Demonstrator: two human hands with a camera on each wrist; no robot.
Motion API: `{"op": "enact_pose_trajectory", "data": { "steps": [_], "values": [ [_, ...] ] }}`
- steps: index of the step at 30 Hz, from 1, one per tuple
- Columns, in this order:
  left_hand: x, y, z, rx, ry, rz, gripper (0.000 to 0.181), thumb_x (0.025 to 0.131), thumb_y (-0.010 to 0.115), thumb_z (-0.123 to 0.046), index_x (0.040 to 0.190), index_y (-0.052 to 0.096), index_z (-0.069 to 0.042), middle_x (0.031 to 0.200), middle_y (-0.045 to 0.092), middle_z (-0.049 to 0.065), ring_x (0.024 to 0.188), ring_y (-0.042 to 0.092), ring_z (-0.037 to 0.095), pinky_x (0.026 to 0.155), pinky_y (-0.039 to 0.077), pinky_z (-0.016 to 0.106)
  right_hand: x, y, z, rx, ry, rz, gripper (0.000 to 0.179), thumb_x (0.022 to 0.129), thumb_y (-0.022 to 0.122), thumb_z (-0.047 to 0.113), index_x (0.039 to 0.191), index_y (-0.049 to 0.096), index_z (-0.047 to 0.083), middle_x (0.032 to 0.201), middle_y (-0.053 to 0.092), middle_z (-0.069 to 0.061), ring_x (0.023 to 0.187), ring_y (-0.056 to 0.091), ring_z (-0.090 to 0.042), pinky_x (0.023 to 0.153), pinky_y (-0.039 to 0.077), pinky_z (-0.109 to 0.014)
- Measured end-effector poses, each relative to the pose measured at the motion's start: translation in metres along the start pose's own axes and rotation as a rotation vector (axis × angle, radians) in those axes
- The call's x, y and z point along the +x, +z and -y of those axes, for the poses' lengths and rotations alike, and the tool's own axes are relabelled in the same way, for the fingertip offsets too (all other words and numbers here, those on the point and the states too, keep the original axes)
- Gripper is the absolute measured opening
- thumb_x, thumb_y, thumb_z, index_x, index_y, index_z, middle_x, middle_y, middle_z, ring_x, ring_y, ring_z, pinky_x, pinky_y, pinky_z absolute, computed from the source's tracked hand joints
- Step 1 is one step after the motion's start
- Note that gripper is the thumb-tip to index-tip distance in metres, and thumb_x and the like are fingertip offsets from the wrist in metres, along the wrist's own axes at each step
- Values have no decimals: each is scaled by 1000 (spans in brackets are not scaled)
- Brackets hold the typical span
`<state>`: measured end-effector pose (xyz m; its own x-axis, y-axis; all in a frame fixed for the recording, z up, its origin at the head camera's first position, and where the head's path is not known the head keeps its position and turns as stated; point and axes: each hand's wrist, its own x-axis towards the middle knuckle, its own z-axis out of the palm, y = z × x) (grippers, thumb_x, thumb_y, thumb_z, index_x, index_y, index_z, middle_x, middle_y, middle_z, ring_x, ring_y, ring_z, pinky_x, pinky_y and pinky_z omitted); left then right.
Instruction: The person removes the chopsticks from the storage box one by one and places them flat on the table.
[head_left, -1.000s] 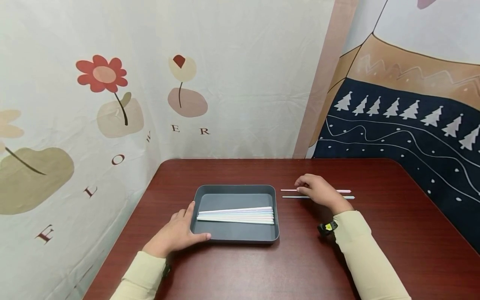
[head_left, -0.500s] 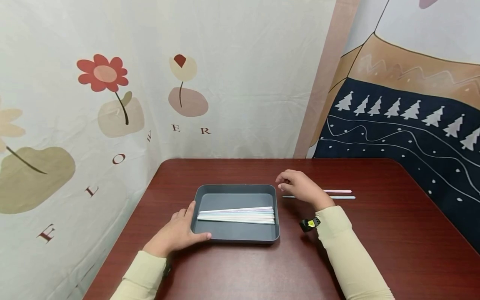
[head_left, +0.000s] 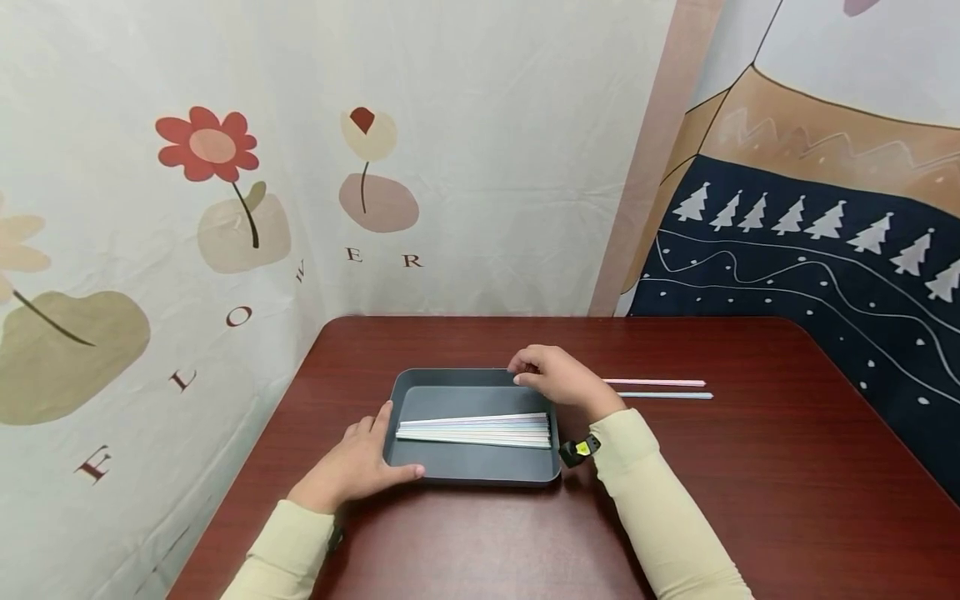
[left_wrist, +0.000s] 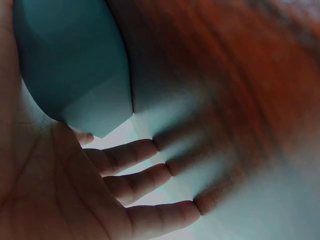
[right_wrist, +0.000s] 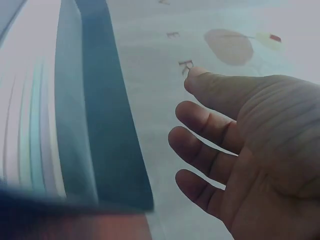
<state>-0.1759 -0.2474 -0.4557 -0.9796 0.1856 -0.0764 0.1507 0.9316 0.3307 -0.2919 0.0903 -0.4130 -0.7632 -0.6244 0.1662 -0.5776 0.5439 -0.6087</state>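
In the head view, a bundle of pale sticks is contained in the grey tray on the surface, and the tray's left end is touched by the left hand. The tray's far right corner is overlapped by the right hand, whose palm is revealed in the right wrist view, with thumb and loosely curled fingers apart. In the left wrist view, straight, separated fingers are shown beside the tray. The pink stick and blue stick, partly hidden by the right hand, are seen from the head alone.

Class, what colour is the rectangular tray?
The shallow rectangular tray is dark grey, clearest in the head view.
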Motion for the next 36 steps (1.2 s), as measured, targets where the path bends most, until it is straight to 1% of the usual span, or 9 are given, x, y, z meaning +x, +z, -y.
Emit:
{"op": "enact_pose_trajectory", "data": {
  "steps": [5,8,13,15,18,20,26,32,36],
  "values": [
    [0,1,0,1,3,-1,128,70,67,-79,155,19,4,138,45,31,128,42,49,100,41,55,12,15,4,14,5,67,18,97,65,13,114,70,7,106,66,-1,91,58,-15,80,49,-35],
    [1,1,1,-4,5,0,128,70,67,-79,155,19,4,138,45,30,128,42,49,99,42,55,17,25,3,18,13,106,19,98,65,15,115,70,8,110,67,-1,94,59,-12,82,49,-34],
    [0,1,1,-4,-13,13,129,70,67,-80,155,18,4,139,44,31,128,41,48,99,42,56,25,38,1,51,13,136,16,98,65,15,112,70,8,106,66,3,91,58,-12,81,48,-33],
    [0,1,2,-3,-17,14,130,70,67,-79,155,17,4,139,44,31,128,41,49,98,42,56,27,42,2,83,15,146,16,98,64,14,111,70,8,104,66,4,89,57,-13,79,48,-34],
    [1,1,2,3,-17,8,129,70,67,-80,155,18,4,138,45,30,128,42,48,98,43,55,29,47,3,121,41,166,17,99,63,15,113,70,8,101,65,6,86,57,-13,77,48,-33],
    [1,2,3,2,-6,2,129,70,67,-80,155,18,4,137,46,30,127,43,48,98,43,55,30,50,3,144,53,175,16,99,64,14,112,69,8,99,64,6,84,57,-14,75,48,-33],
    [2,3,3,-1,-17,9,129,70,66,-81,155,18,4,138,45,29,128,42,47,98,43,55,31,61,0,160,66,211,14,99,64,16,111,70,12,97,63,8,80,56,-12,73,48,-31],
    [1,3,0,-12,-9,16,128,71,68,-77,155,17,5,138,45,30,127,42,48,98,43,55,30,66,-3,176,80,247,11,99,64,18,108,70,16,95,63,8,79,54,-12,74,47,-31],
    [2,1,0,-1,-37,24,129,70,68,-79,156,16,3,138,45,28,128,41,47,96,44,55,32,68,-5,164,67,261,9,98,65,17,106,70,17,95,64,9,81,55,-11,74,46,-31]
  ]
}}
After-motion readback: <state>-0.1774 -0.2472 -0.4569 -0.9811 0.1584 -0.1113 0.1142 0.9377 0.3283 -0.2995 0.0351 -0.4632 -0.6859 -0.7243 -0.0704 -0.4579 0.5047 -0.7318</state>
